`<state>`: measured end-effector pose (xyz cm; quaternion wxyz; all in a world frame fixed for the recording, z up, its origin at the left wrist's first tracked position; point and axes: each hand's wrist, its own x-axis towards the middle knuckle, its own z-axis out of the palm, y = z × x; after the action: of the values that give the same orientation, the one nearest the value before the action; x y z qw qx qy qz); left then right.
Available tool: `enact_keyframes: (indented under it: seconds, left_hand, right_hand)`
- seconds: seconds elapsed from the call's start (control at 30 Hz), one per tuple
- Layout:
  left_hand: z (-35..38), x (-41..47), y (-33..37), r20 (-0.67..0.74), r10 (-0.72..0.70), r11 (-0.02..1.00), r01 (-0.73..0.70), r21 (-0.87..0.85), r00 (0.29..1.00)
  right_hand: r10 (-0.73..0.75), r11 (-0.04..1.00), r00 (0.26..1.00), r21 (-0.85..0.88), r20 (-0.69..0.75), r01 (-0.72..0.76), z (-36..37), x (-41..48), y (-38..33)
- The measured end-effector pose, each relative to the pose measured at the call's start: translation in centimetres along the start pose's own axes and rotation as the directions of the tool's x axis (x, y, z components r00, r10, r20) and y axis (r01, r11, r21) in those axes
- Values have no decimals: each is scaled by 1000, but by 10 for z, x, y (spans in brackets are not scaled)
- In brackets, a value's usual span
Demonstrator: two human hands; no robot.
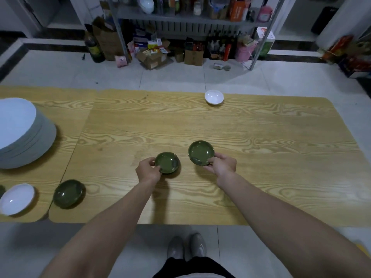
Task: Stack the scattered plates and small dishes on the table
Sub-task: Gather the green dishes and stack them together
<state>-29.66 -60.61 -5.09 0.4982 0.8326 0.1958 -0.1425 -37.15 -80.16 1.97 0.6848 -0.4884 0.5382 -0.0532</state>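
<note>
Pale tiled floor (60, 71); cluttered grey metal shelf (180, 17) behind wooden table (261, 157)

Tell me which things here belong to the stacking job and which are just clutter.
Job: level green dish in left hand, tilted green dish in right hand, loose green dish, near white dish, far white dish, plate stack.
Clutter: metal shelf, cardboard boxes, dark bottle.

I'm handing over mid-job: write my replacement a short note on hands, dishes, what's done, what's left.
Left hand grips a green dish on the table. Right hand holds a second green dish, tilted and raised.
Done: stack of white plates on the left.
Left: put the two held dishes together, add the third green dish near the front left, then gather the near white dish beside it and the far white dish at the back edge.
</note>
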Motion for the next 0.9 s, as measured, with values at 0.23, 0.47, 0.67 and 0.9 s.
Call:
enact_keyframes:
  seconds: [0.23,0.47,0.67,0.9]
  left_hand:
    - [-4,1,-6,6,26,999,-26,-37,1000]
    - [-6,5,-13,46,-9,992,15,-128,999]
    - [-8,3,-13,69,11,986,1,-167,998]
    - [-11,3,-12,112,21,986,-2,-164,993]
  right_hand:
    - [24,996,997,-83,79,-18,32,5,10]
    - [55,972,990,-233,131,-23,63,4,30]
    - [46,941,989,-338,141,4,80,9,42]
    - [11,910,993,-412,122,41,91,16,48]
